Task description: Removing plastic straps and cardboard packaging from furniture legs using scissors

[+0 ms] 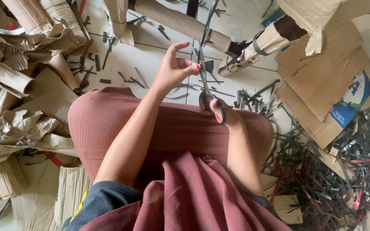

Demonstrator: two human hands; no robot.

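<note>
Far left: crumpled brown paper and corrugated cardboard scraps (18, 98) piled against your knee, edges ragged, no free floor on that side. Cut black strap offcuts (86, 64) lie scattered on the white tiled floor (150, 60) just beyond the pile.

Centre: your lap, in ribbed pink fabric (168, 124), fills the middle. Your left hand (174, 68) hovers above it, thumb and fingertip pinched on a thin black plastic strap (206, 21) that runs up and out of view; the other fingers fan loose, index lifted. Your right hand (225, 115) rests on the knee just beside it, fingers through the loops of black-handled scissors (205, 85), closed on the handles; blades point up along the strap, and whether they gape you cannot tell. The only open tile lies ahead of the hands.

Right: wrapped cardboard bundles (253, 47), then torn flat cardboard sheets (322, 81). Lower right, a dense tangle of black strapping (322, 179) crowds your knee's edge.
</note>
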